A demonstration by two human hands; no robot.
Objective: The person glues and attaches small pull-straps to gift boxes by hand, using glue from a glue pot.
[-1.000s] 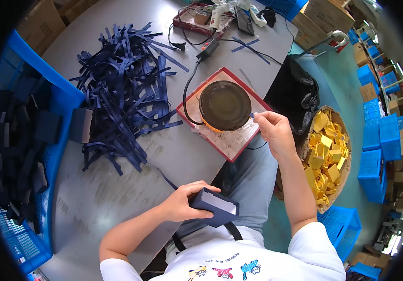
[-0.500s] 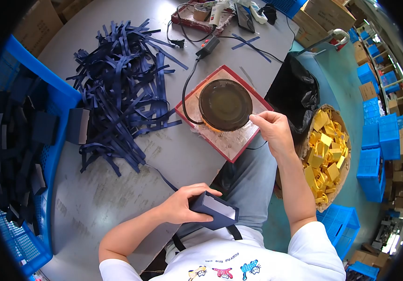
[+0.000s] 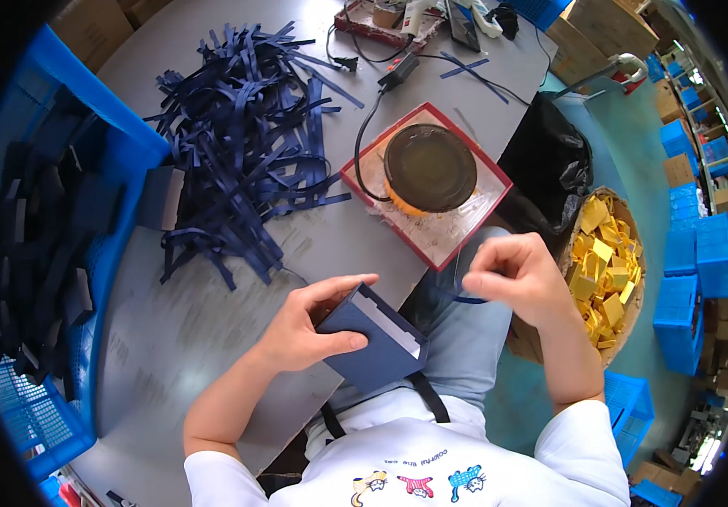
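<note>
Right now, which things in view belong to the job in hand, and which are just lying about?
In use, it seems:
- navy box, left hand
- ribbon strip, right hand
- ribbon pile
- round pot

Apparently lying about:
- phone
- yellow pieces
- black bag

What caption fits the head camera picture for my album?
A left hand holds a dark blue box, with ribbons heaped on the table.

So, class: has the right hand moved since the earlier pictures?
Yes: judged against the round pot, the right hand has moved away from its rim, toward the body.
</note>
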